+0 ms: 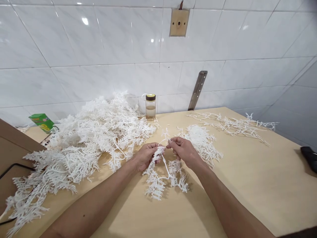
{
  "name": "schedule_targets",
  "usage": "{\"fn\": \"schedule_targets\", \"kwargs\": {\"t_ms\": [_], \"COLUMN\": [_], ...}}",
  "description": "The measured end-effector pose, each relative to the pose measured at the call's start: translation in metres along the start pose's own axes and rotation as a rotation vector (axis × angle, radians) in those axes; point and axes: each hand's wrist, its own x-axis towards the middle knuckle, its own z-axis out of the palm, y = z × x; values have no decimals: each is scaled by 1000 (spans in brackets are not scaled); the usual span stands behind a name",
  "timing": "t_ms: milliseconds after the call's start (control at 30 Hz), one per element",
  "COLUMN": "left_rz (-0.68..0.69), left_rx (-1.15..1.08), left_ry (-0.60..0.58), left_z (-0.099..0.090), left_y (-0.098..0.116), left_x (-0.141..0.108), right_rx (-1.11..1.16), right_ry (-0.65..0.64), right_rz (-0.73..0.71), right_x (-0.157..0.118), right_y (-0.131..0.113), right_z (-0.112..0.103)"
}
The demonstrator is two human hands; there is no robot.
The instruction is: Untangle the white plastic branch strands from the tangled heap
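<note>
My left hand and my right hand meet over the middle of a pale wooden table. Together they grip one white plastic sprig with bristly branches, which hangs down from my fingers onto the tabletop. A big heap of the same white sprigs lies to the left of my left hand. Just behind my right hand sits a smaller pile of white pieces.
Bare white stems are scattered at the back right. A small jar with a brown lid stands against the tiled wall. A green carton and a brown box are at the left, a dark object at the right edge.
</note>
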Motion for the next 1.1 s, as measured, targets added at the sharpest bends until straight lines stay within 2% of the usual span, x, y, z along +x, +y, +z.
{"fn": "schedule_targets", "kwargs": {"t_ms": [100, 133, 167, 200, 300, 333, 433, 500, 700, 767, 933, 1033, 1100], "left_rz": [39, 58, 76, 94, 142, 159, 189, 152, 23, 1, -8, 26, 46], "left_rx": [26, 27, 30, 34, 72, 93, 136, 99, -96, -99, -54, -38, -20], "left_ry": [125, 173, 219, 257, 329, 342, 340, 321, 388, 363, 139, 20, -5], "left_z": [0, 0, 0, 0, 3, 5, 7, 6, -4, -4, 1, 3, 3], "left_y": [1, 1, 0, 0, -2, -3, -2, -1, 3, 4, 8, 9, 9], "left_x": [2, 3, 4, 5, 4, 4, 2, 3, 11, 10, 1, -3, -3], "right_rx": [-289, -325, -323, -297, -200, -191, -195, -143, 39, 74, 136, 171, 182], "right_ry": [278, 326, 314, 242, -82, -141, -140, -151, -442, -441, -229, -193, -202], "right_rz": [-155, -198, -221, -227, -199, -194, -174, -137, -81, -82, -54, -6, 8], "right_x": [-3, -6, -9, -12, -22, -24, -25, -23, -19, -17, -13, -13, -14], "right_y": [-8, -13, -17, -21, -28, -28, -24, -21, -21, -20, -17, -18, -19], "right_z": [-6, -8, -9, -9, -1, 3, 12, 12, -7, -10, -4, 1, 2]}}
